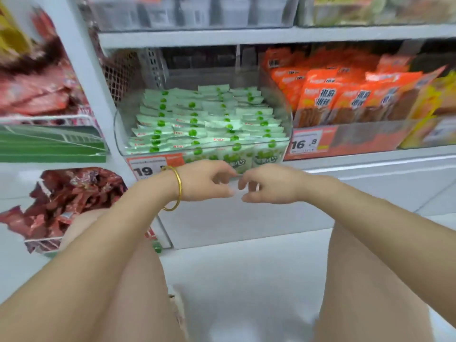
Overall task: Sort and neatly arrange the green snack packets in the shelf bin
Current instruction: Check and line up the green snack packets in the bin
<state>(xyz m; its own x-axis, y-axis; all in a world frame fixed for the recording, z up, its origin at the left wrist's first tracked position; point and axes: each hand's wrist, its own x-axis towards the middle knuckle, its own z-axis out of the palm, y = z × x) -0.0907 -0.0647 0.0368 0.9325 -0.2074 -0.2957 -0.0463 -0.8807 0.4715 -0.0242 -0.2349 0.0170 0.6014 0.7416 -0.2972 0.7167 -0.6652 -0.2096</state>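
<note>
Left grip [207,180], right grip [272,185] empty; pale-green packets [207,119] in overlapping rows.

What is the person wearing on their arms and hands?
No sleeves or gloves are in view: the left hand and right hand are uncovered. A thin gold bangle circles the left wrist; the right wrist carries nothing.

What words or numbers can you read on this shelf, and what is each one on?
"19" on the bin tag under the green snack packets; the rest is hidden.
"16 .8" on the neighbouring tag under the orange packets.
Chinese print on both kinds of packet: too blurred to read.
Small print on both tags: unreadable.
</note>
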